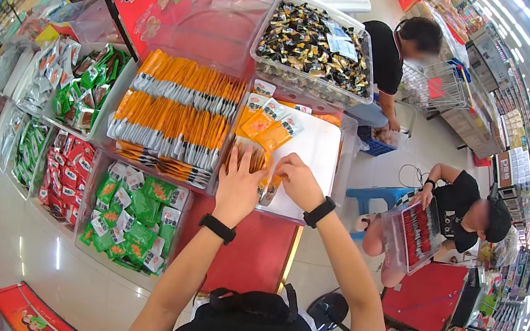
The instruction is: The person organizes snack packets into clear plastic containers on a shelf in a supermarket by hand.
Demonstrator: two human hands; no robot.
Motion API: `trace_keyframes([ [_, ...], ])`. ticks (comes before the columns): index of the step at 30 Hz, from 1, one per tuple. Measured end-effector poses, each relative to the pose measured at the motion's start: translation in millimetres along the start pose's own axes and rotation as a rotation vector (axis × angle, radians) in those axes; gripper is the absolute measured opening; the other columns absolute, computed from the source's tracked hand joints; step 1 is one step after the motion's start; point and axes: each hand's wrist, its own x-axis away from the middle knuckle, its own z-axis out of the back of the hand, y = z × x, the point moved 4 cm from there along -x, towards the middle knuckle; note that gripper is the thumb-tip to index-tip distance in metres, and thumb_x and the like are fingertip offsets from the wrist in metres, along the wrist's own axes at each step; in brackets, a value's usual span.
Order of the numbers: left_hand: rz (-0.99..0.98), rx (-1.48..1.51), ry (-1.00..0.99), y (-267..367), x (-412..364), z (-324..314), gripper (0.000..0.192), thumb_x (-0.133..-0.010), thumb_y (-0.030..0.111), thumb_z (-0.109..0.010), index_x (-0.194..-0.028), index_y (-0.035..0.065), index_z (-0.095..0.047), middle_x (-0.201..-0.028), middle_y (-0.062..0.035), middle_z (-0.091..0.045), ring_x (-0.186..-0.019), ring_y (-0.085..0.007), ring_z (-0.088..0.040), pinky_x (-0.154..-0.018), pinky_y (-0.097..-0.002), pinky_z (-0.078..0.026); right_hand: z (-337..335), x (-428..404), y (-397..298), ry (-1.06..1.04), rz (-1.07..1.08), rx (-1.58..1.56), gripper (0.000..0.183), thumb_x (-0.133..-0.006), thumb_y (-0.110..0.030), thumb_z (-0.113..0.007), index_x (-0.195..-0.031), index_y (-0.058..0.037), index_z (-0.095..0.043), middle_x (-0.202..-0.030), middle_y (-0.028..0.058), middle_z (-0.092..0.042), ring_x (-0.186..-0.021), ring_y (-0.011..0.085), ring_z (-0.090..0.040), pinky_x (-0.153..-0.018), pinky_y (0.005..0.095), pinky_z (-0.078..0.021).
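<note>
My left hand (238,187) lies over a short row of orange snack packets (242,151) standing on edge in a clear plastic bin (216,182), its fingers spread across their tops and the thumb low on the right side. Just to the right, my right hand (300,180) has its fingertips pinched at an upright orange packet (272,189); the exact grip is partly hidden. Beneath that hand is a flat white board (318,145) in the same bin. Several loose orange-and-white packets (270,123) lie fanned over the board's upper left.
Left stands a bin of orange packets in two packed rows (173,121). Green packets (135,218) and red packets (65,174) fill lower bins. Black-and-gold wrapped sweets (314,41) sit behind. A seated person (460,211) holds a bin on the right; another person (385,55) is beyond.
</note>
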Motion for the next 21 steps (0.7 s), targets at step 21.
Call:
trace_keyframes([
  [21,-0.008,-0.041,-0.065,4.1,0.5,5.5,0.051,-0.067,0.019,-0.07,-0.116,0.0234,-0.058,-0.14,-0.0168,-0.03,-0.131,-0.0397,-0.023,-0.098,-0.0525,-0.032,5.2,-59.7,24.3,-0.02,0.003,0.452,0.061,-0.07,0.01,-0.05,-0.127,-0.0067,-0.039,-0.132,0.0162,-0.039,-0.119,0.0328,-0.044,-0.093,0.039,-0.0415],
])
